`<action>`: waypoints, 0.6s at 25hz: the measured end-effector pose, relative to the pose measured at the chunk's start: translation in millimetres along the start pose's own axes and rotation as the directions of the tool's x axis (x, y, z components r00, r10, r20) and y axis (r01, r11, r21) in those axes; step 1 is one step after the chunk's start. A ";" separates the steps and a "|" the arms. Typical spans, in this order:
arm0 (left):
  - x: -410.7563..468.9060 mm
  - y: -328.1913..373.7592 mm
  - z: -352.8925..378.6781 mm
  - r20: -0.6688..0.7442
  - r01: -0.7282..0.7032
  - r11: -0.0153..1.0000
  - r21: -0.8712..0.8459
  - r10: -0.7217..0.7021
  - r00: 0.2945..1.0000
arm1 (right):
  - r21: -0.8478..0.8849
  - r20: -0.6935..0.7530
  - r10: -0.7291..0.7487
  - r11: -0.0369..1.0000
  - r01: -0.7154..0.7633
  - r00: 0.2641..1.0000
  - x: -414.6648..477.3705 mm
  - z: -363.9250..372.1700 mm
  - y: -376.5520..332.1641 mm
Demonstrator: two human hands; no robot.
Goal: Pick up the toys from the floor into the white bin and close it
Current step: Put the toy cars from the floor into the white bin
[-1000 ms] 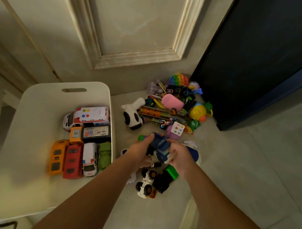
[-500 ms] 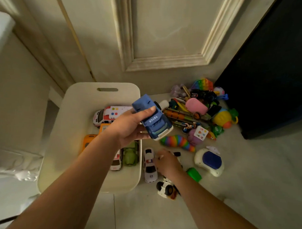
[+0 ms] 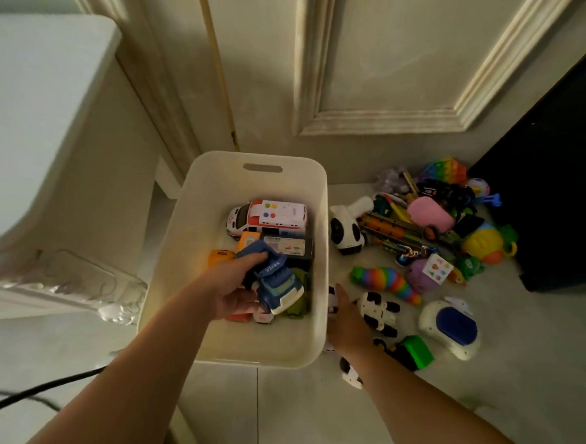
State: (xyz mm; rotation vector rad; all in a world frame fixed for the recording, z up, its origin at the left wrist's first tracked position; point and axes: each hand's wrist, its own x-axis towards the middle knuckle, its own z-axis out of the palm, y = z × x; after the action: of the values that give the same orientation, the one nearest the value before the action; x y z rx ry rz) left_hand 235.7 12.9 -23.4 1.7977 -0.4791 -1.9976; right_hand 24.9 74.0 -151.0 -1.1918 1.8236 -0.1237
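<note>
Toys of coloured plastic lie in a heap on the pale tiled floor [image 3: 312, 405] to the right of the white plastic bin [image 3: 191, 251], which stands open against the cream panelled door [image 3: 373, 58]. Several vehicles already lie in the bin, among them a white-and-red ambulance [image 3: 268, 217].

The left hand [image 3: 231, 286] is inside the bin's mouth and grips a blue plastic toy truck [image 3: 276, 281]. The fingers [image 3: 255, 258] curl over its roof and the thumb is underneath. The truck hangs nose down just above the packed cars, probably so it can be set into a gap rather than dropped.

The right hand [image 3: 346, 320] is low on the floor just beside the bin's right wall, between a small white toy car [image 3: 331, 299] and a white-and-black wheeled car [image 3: 380, 313]. It seems placed there to take the next toy at once. One finger reaches straight towards the small white car. The rest are hidden under the back of the hand, so I cannot tell whether it has grasped anything.

A rainbow segmented slug [image 3: 386, 281] and a green block toy [image 3: 415, 352] lie near it, so much of the task remains.
</note>
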 end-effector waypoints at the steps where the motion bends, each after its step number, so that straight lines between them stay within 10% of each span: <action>1: -1.4 -5.7 -5.0 -0.026 0.034 0.999 0.006 -0.034 0.999 | -0.021 0.026 -0.017 1.000 0.018 1.000 0.3 0.2 2.1; 7: 14.2 -43.0 -13.7 -0.153 0.246 0.908 0.339 -0.204 0.967 | -0.160 0.054 -0.019 0.987 0.027 0.998 -7.1 8.6 4.4; 15: 46.6 -58.5 12.0 -0.240 0.300 0.466 0.832 -0.184 0.953 | -0.169 -0.009 -0.074 0.983 0.071 0.997 2.0 5.7 -1.0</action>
State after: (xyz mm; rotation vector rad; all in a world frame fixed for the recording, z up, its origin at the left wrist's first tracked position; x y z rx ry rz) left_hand 215.6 38.9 -91.7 2.6771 -1.4883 -1.9306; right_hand 29.5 74.0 -155.0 -1.3789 1.8331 -0.0200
